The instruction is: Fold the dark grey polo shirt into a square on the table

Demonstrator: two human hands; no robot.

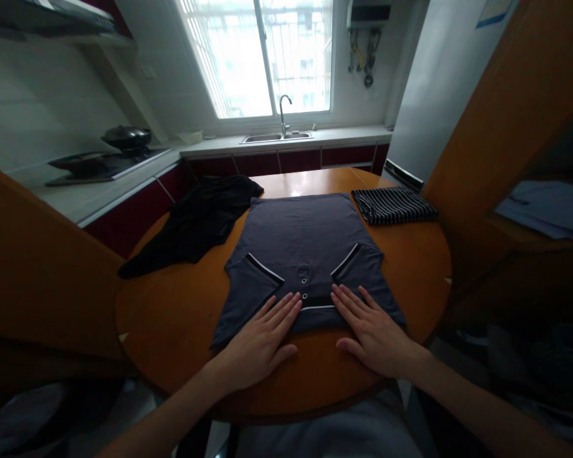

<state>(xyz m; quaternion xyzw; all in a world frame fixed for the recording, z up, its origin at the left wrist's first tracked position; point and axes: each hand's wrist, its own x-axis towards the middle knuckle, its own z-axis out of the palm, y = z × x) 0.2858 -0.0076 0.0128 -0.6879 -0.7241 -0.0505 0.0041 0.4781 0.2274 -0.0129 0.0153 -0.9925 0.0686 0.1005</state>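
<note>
A dark grey polo shirt (302, 229) lies spread on the round wooden table, its collar end towards me and its sleeves, edged in black and white, turned inward. Two pale buttons show on its placket. My left hand (262, 340) rests flat on the shirt by the left end of the collar, fingers stretched out. On the other side, my right hand (370, 331) lies palm down at the collar's right end, fingers also extended. Neither hand grips anything. Parts of the collar are hidden beneath my fingers.
On the wooden table (172, 318), a crumpled black garment (195, 222) lies at the left and a folded striped cloth (394, 205) at the back right. Behind stand a counter with a sink (267, 138) and a stove with a pan (127, 137). Orange-brown panels flank both sides.
</note>
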